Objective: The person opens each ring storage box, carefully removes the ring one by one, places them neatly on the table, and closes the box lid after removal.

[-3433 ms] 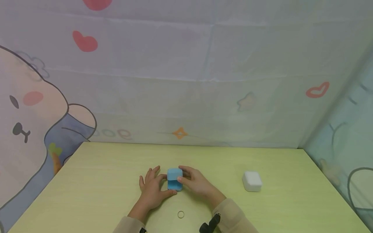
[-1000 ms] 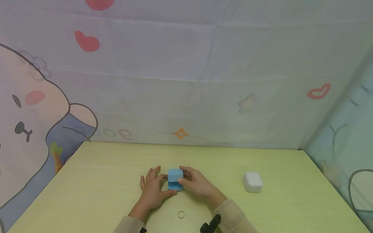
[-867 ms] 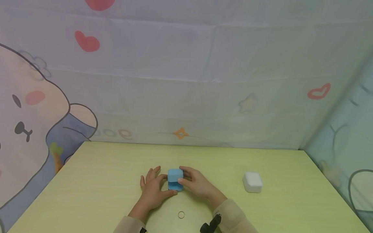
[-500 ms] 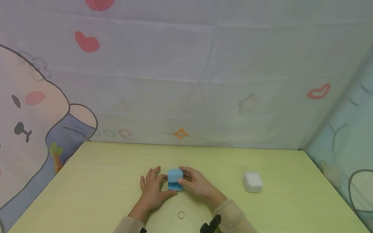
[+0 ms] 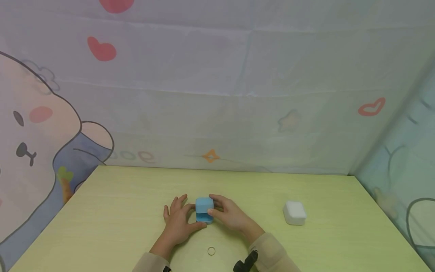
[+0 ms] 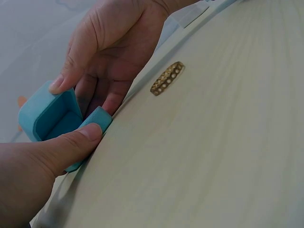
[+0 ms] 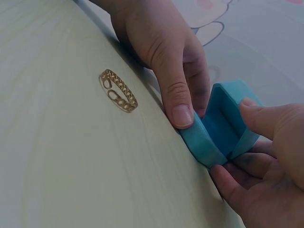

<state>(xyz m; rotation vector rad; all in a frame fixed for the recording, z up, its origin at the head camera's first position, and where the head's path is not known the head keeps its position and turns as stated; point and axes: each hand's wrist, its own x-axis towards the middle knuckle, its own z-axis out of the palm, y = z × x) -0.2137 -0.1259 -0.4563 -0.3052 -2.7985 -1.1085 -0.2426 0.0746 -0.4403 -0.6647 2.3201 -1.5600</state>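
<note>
A small light-blue ring box stands on the table between both hands, its lid raised part way and its opening facing the wearer. My left hand holds the base, with the thumb on the front edge in the left wrist view and the index finger at the side. With its thumb on the lid's edge and fingers behind, my right hand grips the lid. Nearer the wearer lies a gold-coloured openwork ring, apart from both hands; the right wrist view shows a gap in its band.
A white rounded box stands on the pale wooden table to the right of the hands. Behind the table hangs a printed cloth with hearts and a cartoon bear.
Since the oldest frame the blue lid has come down slightly, narrowing the opening. Both hands keep their grip on the box; over the last second hardly anything differs.
</note>
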